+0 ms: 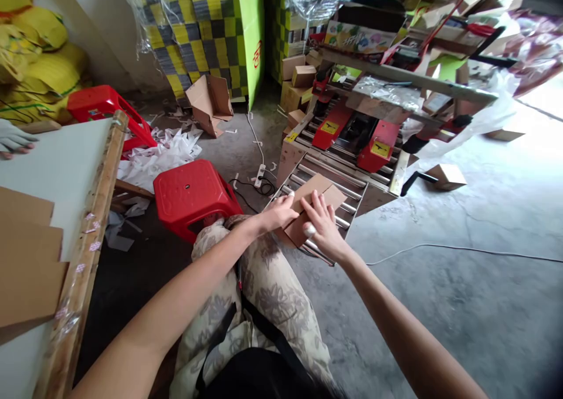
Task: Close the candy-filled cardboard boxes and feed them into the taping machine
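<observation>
A small brown cardboard box [332,195] rests on the metal rollers at the near end of a roller conveyor [357,188], its top flaps folded down with a seam between them. My left hand [281,211] grips the box's left side, its fingers partly hidden. My right hand [323,226] lies on the top flaps with fingers spread and pressing flat. White wrapping covers a fingertip on my left hand and the thumb of my right.
Beyond the box stands a carton-sealing machine with red side guides [376,146]. A red stool [189,193] is left of my knees. At far left, a gloved hand [15,138] of another person rests on a table [83,146] bearing flat cardboard [29,258]. Cables cross the floor.
</observation>
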A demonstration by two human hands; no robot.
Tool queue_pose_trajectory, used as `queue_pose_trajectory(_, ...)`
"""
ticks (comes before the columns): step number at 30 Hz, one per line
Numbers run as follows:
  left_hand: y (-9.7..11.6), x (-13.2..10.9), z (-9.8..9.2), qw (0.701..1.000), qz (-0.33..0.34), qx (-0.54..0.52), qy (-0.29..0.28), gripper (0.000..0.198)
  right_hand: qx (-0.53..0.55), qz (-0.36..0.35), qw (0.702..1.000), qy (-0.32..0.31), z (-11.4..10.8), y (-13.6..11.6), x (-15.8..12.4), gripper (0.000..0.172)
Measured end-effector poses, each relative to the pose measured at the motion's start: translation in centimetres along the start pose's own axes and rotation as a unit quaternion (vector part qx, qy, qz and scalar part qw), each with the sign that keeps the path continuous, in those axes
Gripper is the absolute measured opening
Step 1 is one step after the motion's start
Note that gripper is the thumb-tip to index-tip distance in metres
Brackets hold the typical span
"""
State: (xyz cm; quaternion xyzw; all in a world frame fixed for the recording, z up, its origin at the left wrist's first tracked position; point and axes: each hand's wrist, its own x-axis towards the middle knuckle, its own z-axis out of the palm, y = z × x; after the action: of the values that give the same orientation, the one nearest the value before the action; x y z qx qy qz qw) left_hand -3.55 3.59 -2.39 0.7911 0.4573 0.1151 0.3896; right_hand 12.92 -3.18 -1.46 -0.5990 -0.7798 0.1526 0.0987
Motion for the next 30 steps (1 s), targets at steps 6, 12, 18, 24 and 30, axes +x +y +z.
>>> queue_pose_trajectory(6, -0.4, -1.5, 0.7, 0.931, -0.011, -0.364, -0.012, 0.051, -0.104, 0.001, 0.992, 0.065, 1.4, -3.0, -0.9, 0.080)
queue_pose_trajectory(12, 0.8, -0.5, 0.1, 0.819, -0.063, -0.567, 0.062, 0.043, -0.136, -0.002, 0.989, 0.061, 0.8, -1.5, 0.5, 0.075)
queue_pose_trajectory(18, -0.4, -0.9, -0.2, 0.749, -0.122, -0.644, 0.093, 0.031, -0.151, -0.012, 0.988, 0.040, -0.4, 0.2, 1.3, 0.075)
queue_pose_trajectory(24, -3.2, -5.6, -1.8, 0.724, -0.201, -0.648, 0.125, 0.032, -0.191, 0.035, 0.978, 0.078, -2.2, 8.5, 7.4, 0.068)
queue_pose_trajectory(30, -5.8, -14.0, -5.2, 0.717, -0.257, -0.613, 0.209, 0.048, -0.239, 0.039, 0.959, 0.149, -8.2, 15.6, 15.6, 0.048)
